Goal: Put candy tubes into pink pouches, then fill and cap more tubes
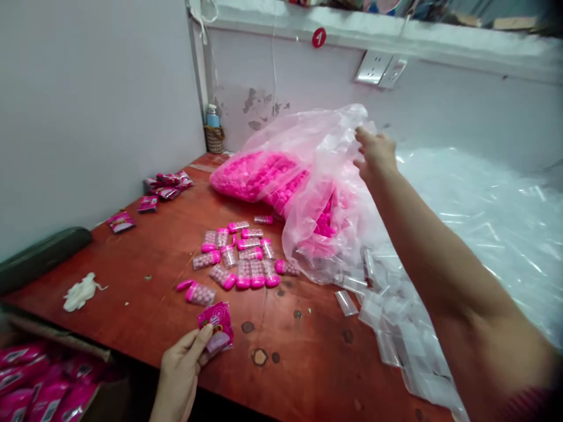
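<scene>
At 6 o'clock on the red table [132, 275]: left hand [182, 366] pinching one pink packet [216, 326], print unreadable. At 1 o'clock: right hand [375, 153] gripping rim of clear bag [316, 176] full of pink capsules. Between, roughly 15 loose pink-capped tubes [240, 261]. At 10 o'clock about 7 more packets [165, 186]. Red tag reading "1" [319, 37] on wall. Small clear sleeves [387, 316] crowding right edge; bare room at table centre-front.
</scene>
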`<state>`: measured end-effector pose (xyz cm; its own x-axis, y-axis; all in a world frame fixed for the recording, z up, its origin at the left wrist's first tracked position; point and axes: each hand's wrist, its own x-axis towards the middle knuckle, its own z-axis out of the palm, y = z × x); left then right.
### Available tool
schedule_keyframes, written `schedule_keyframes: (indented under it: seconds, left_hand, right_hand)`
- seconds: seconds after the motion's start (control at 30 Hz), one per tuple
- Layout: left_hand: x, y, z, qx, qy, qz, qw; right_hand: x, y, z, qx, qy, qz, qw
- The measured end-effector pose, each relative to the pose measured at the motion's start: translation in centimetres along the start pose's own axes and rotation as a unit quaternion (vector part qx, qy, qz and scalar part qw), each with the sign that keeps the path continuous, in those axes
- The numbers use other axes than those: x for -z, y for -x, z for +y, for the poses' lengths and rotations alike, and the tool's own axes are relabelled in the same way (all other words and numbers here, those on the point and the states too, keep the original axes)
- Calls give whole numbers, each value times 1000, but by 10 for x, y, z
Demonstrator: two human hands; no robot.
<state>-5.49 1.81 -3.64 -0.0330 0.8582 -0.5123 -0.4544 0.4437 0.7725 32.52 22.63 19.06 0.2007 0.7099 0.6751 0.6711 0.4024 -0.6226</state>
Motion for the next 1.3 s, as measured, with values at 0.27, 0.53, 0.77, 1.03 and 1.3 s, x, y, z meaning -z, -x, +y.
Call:
schedule_keyframes:
  seconds: [0.27, 0.53, 0.77, 1.03, 1.3]
  left_hand:
    - [-17, 0, 2, 23, 49, -8, 998]
    - [-37, 0, 2, 19, 130, -6, 991]
    - [-59, -2, 3, 26, 245, 21, 969]
    - [-69, -9, -5, 33, 325, 36, 944]
    - [-78, 0, -10, 43, 315, -17, 948]
  right_hand:
    - [-31, 237, -64, -4, -5, -336, 942]
    - [-68, 256, 10, 55, 309, -390, 865]
    - [-62, 262, 11, 56, 363, -371, 853]
    - [-62, 323, -83, -288, -146, -330, 887]
    - [-90, 356, -102, -374, -248, -293, 844]
